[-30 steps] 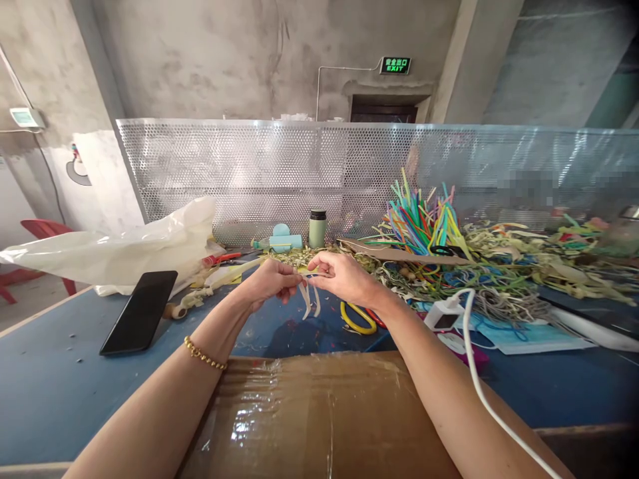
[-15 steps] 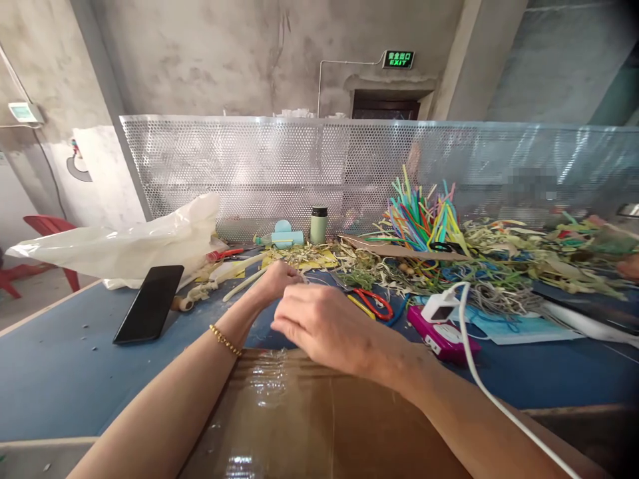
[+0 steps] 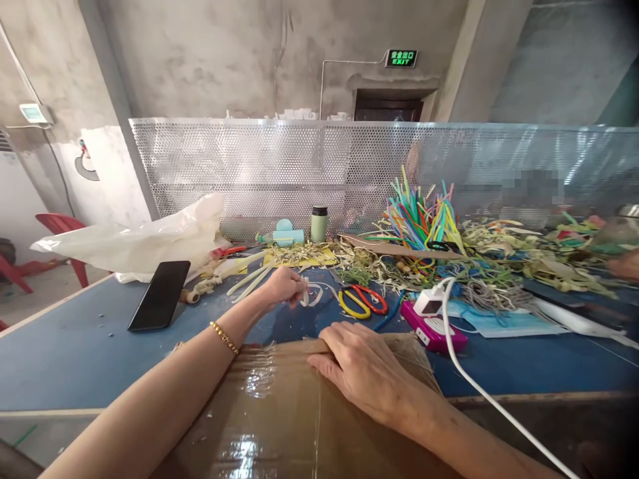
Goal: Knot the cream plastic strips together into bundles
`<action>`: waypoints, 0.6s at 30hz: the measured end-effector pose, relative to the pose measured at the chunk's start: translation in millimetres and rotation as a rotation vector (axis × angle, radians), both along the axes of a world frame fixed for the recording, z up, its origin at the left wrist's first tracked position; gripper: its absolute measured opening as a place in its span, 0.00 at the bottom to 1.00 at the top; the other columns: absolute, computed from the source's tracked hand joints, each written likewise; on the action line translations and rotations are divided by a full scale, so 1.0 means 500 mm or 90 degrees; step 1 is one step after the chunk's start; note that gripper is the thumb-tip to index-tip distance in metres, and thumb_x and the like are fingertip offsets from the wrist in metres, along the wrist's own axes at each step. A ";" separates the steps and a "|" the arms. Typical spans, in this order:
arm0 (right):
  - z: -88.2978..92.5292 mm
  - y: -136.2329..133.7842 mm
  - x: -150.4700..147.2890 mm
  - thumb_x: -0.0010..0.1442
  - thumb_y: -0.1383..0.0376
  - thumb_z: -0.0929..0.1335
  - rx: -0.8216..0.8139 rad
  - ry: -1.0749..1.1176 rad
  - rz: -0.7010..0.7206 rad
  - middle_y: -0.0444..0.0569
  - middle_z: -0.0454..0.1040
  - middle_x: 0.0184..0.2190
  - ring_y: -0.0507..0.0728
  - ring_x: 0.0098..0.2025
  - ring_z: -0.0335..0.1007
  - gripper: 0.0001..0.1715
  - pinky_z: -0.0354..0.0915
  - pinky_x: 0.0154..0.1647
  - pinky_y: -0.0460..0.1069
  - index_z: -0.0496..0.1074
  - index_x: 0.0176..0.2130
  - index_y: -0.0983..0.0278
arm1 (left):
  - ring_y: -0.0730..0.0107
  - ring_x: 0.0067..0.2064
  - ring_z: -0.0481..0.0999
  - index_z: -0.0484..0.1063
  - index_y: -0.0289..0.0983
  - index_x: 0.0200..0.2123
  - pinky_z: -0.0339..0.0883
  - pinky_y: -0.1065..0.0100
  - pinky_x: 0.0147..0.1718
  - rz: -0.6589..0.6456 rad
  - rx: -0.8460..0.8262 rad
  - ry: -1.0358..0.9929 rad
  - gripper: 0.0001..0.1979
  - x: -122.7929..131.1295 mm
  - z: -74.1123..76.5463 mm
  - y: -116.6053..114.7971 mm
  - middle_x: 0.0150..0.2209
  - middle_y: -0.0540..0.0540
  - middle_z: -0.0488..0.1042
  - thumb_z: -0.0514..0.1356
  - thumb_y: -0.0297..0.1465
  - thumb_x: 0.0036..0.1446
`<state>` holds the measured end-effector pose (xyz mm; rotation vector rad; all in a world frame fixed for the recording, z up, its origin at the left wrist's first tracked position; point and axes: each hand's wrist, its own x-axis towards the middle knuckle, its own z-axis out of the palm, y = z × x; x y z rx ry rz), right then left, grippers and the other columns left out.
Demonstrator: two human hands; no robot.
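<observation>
My left hand (image 3: 285, 287), wearing a gold bead bracelet on its wrist, reaches over the blue table with its fingers pinched on a thin whitish strip (image 3: 314, 294) that curls in a loop. My right hand (image 3: 362, 366) is on the far edge of a brown taped cardboard box (image 3: 279, 412), fingers bent over the edge and thumb on the near face. A pair of scissors with a yellow and a red handle loop (image 3: 355, 310) lies just beyond my right hand; its blades are hidden among clippings.
A black phone (image 3: 160, 296) and a plastic bag (image 3: 134, 243) lie left. Colourful pipe cleaners (image 3: 424, 216) stand behind scattered dried clippings (image 3: 539, 256). A purple power strip (image 3: 434, 329) with a white cable (image 3: 479, 386) sits right. A green bottle (image 3: 319, 225) stands by the perforated screen (image 3: 239, 166).
My right hand has drawn back from beside my left hand and come down on the box edge. My left hand has shifted slightly right, and the whitish loop now shows.
</observation>
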<state>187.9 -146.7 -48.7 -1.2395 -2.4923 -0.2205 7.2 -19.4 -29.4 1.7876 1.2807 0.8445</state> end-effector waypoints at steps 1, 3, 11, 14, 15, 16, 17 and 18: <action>0.005 -0.007 -0.007 0.65 0.55 0.66 0.001 0.004 0.002 0.51 0.75 0.32 0.61 0.36 0.71 0.15 0.60 0.36 0.53 0.69 0.33 0.63 | 0.77 0.14 0.67 0.74 0.31 0.23 0.50 0.75 0.13 -0.005 -0.010 0.001 0.10 -0.007 0.004 -0.007 0.16 0.52 0.68 0.57 0.25 0.54; 0.012 -0.024 -0.017 0.67 0.53 0.64 -0.022 0.011 0.010 0.50 0.75 0.31 0.60 0.34 0.71 0.17 0.57 0.34 0.52 0.69 0.33 0.63 | 0.78 0.14 0.67 0.75 0.31 0.24 0.50 0.75 0.13 -0.019 -0.021 0.003 0.09 -0.021 0.016 -0.024 0.16 0.52 0.68 0.58 0.25 0.54; -0.007 -0.079 0.009 0.71 0.52 0.55 -0.123 -0.025 0.050 0.48 0.75 0.28 0.58 0.28 0.70 0.25 0.50 0.29 0.52 0.69 0.33 0.61 | 0.77 0.14 0.67 0.76 0.31 0.23 0.50 0.74 0.13 -0.045 -0.068 0.033 0.09 -0.013 0.049 -0.092 0.16 0.51 0.70 0.59 0.25 0.53; -0.026 -0.102 0.028 0.70 0.56 0.58 -0.120 -0.021 0.113 0.51 0.76 0.32 0.59 0.32 0.70 0.19 0.53 0.31 0.52 0.72 0.38 0.60 | 0.78 0.13 0.66 0.75 0.31 0.23 0.50 0.74 0.13 -0.036 -0.081 0.050 0.09 0.007 0.039 -0.084 0.15 0.52 0.68 0.58 0.23 0.52; -0.034 -0.110 0.031 0.70 0.56 0.59 -0.129 -0.015 0.117 0.52 0.76 0.32 0.59 0.32 0.70 0.18 0.54 0.32 0.52 0.73 0.39 0.59 | 0.78 0.13 0.66 0.75 0.31 0.23 0.50 0.75 0.13 -0.027 -0.085 0.043 0.09 0.012 0.035 -0.079 0.15 0.52 0.68 0.58 0.23 0.53; -0.045 -0.119 0.032 0.69 0.57 0.59 -0.141 -0.015 0.117 0.52 0.77 0.32 0.58 0.32 0.70 0.17 0.55 0.33 0.52 0.73 0.38 0.59 | 0.78 0.13 0.67 0.75 0.31 0.23 0.50 0.75 0.13 -0.020 -0.088 0.032 0.09 0.017 0.031 -0.075 0.15 0.52 0.68 0.58 0.23 0.53; -0.057 -0.126 0.033 0.69 0.58 0.59 -0.154 -0.023 0.120 0.51 0.76 0.31 0.58 0.32 0.69 0.17 0.56 0.33 0.51 0.74 0.37 0.59 | 0.78 0.13 0.67 0.75 0.31 0.23 0.50 0.75 0.13 -0.016 -0.088 0.026 0.09 0.022 0.027 -0.071 0.15 0.52 0.68 0.58 0.23 0.54; -0.070 -0.132 0.033 0.69 0.59 0.60 -0.166 -0.038 0.125 0.50 0.76 0.29 0.58 0.31 0.69 0.16 0.57 0.33 0.51 0.74 0.37 0.59 | 0.78 0.13 0.67 0.75 0.31 0.23 0.50 0.75 0.13 -0.014 -0.088 0.023 0.10 0.025 0.024 -0.070 0.15 0.52 0.68 0.57 0.23 0.54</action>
